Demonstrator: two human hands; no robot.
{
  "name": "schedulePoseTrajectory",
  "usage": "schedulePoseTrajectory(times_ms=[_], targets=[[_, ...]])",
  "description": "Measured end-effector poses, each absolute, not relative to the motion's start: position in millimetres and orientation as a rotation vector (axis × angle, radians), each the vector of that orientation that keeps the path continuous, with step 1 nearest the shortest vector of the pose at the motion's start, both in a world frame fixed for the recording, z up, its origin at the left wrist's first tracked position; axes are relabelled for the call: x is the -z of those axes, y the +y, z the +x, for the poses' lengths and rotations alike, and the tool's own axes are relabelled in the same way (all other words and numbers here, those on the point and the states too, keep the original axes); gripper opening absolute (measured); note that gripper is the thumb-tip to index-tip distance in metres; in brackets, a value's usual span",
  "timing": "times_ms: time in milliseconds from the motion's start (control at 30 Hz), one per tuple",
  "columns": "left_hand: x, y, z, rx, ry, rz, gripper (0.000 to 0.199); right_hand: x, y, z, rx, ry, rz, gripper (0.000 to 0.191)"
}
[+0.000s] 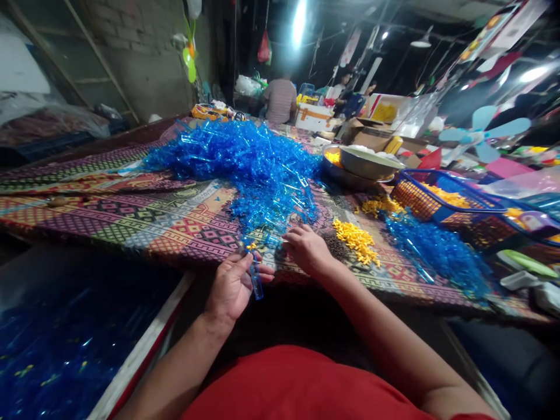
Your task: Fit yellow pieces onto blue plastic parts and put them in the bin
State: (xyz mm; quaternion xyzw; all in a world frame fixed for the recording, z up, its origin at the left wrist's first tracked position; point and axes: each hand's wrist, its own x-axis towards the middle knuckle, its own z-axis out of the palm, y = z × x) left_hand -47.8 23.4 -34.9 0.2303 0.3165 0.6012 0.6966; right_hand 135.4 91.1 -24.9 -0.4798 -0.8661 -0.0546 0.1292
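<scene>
One red shirt [289, 388]; left fingers [243, 263] hold one blue tube [256, 284]; right fingers [294, 238], cannot tell whether gripping

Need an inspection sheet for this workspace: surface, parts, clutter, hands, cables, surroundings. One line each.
Surface: patterned cloth, creased in places.
Parts: large blue heap; yellow pieces beside small dark bits, too small to identify.
Clutter: bowl and blue basket to the right.
Hands: left hand holds a blue piece with yellow at its top; right hand at the heap's near end, grip unclear.
Cables: cord above a hanging red bag; other overhead lines too blurred.
Surroundings: seated person, blue-bladed fan.
</scene>
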Motion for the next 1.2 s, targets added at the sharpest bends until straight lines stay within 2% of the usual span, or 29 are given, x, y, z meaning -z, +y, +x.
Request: schedulePoseTrajectory(times_ms=[200,533,667,800,900,1200], targets=[[30.5,18.6,-43.8,-1.317,0.641,0.522,0.013,21.3,101.8,109.9,0.21,-2.716,-1.387,0.02],[27.7,18.0,-36.9,-1.261,0.584,0.564,0.012,30.9,100.0,116.0,0.139,-2.543,-1.449,0.021],[29.6,19.6,-39.7,-1.283,0.612,0.542,0.014,33.8,109.8,110.0,0.099,-2.507,-1.333,0.023],[33.5,22.1,-42.9,-1.307,0.623,0.519,0.015,27.5,129.7,110.0,0.195,-2.432,-1.462,0.024],[35.2,23.5,-43.3,-1.314,0.616,0.503,0.016,24.2,144.1,113.7,0.232,-2.493,-1.518,0.02],[35.6,28.0,-43.3,-1.366,0.608,0.418,0.012,33.4,150.0,134.5,0.153,-2.49,-1.456,0.026]])
